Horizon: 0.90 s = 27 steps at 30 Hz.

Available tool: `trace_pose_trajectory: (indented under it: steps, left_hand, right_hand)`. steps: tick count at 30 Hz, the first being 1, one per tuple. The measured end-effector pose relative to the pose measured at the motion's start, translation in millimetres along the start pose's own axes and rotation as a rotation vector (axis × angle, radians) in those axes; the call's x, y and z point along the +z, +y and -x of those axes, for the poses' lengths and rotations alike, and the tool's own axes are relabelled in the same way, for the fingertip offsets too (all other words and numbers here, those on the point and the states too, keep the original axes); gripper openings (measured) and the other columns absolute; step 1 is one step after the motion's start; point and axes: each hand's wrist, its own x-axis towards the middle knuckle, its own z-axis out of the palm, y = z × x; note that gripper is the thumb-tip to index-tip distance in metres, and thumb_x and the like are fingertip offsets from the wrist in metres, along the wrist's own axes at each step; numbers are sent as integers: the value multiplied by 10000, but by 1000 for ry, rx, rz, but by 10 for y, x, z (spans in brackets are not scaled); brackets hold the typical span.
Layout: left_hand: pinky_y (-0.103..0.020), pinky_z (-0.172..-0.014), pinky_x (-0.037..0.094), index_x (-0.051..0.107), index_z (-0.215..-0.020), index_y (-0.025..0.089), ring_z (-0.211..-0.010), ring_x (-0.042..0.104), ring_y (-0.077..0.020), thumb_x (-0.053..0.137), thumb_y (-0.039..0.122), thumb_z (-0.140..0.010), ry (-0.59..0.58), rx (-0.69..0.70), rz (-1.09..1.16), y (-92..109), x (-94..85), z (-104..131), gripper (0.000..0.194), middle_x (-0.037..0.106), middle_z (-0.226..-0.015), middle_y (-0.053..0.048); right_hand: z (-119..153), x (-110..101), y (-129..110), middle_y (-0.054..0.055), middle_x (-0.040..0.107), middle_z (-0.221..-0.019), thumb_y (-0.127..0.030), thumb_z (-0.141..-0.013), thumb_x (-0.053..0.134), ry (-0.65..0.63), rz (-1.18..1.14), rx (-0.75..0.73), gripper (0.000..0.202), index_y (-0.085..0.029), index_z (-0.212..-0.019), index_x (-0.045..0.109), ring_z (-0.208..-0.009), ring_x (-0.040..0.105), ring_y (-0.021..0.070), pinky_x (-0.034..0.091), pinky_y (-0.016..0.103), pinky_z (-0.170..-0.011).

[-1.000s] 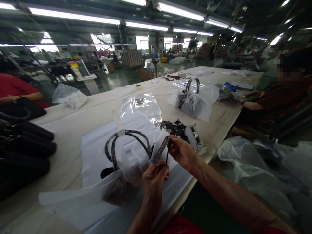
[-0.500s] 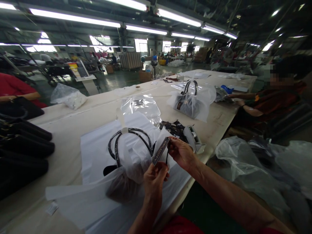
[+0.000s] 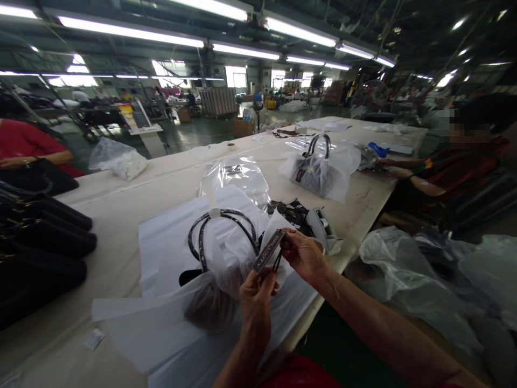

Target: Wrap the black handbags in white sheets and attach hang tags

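A dark hang tag (image 3: pixel 268 252) with light lettering is held between my two hands. My left hand (image 3: pixel 258 293) pinches its lower end, and a black cord hangs beside that grip. My right hand (image 3: pixel 301 253) pinches the tag's upper end with closed fingers. Just left of the hands, a handbag (image 3: pixel 212 304) wrapped in thin white tissue stands on white sheets (image 3: pixel 159 253). Its dark patterned handles (image 3: pixel 202 242) arch upward, joined at the top by a pale wrap. Behind my right hand lies a pile of black tags (image 3: pixel 293 213).
Clear plastic bags (image 3: pixel 238 175) lie beyond the wrapped bag. Another wrapped handbag (image 3: pixel 313 175) stands farther back on the table (image 3: pixel 169 180). Black bags (image 3: pixel 44 237) line the left side. People sit at both sides, and plastic sheeting (image 3: pixel 407 269) bulges at the right.
The whole view has shifted slightly, moving the table items a little to the right. The tag stays between both hands, and the black cord now forms a narrow loop.
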Motion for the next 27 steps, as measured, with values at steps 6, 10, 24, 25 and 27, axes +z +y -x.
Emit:
trace_pose_trajectory:
  steps: [6,10,24,25,27]
  left_hand:
    - [-193,-538,401,691,-729,150,-618,513,-102,796,275,-513,-61,-123,333,60,-118,-3,271,632,-722,-24]
    - [-187,-506,392,666,-670,144,-567,498,-83,799,237,-518,-123,-195,478,145,-210,17,223,618,-695,-21]
    - [-173,-423,286,581,-611,135,-409,430,-64,718,305,-619,-205,-130,53,129,-609,133,218,559,-456,5]
    - [-174,-422,287,574,-621,140,-405,431,-66,706,307,-634,-229,-136,48,136,-623,146,213,557,-454,10]
    - [-174,-425,290,565,-635,143,-400,431,-65,691,300,-653,-266,-145,26,158,-652,170,202,553,-450,15]
  right_hand:
    - [97,-108,160,-64,552,-540,-191,-455,822,57,-13,-49,323,-160,-689,601,-469,464,37,347,122,-397]
    - [262,-254,422,-59,559,-573,-244,-498,828,102,-16,-93,348,-163,-732,583,-483,455,32,364,125,-433]
    - [645,-568,775,45,606,-959,-383,-823,556,-181,826,-421,251,-217,-998,623,-897,547,174,443,298,-803]
    - [644,-529,743,53,599,-1029,-376,-847,519,-262,859,-391,271,-226,-1053,612,-956,543,185,435,313,-844]
    - [636,-456,706,64,590,-1095,-367,-872,466,-390,866,-299,313,-230,-1127,585,-997,545,196,433,338,-868]
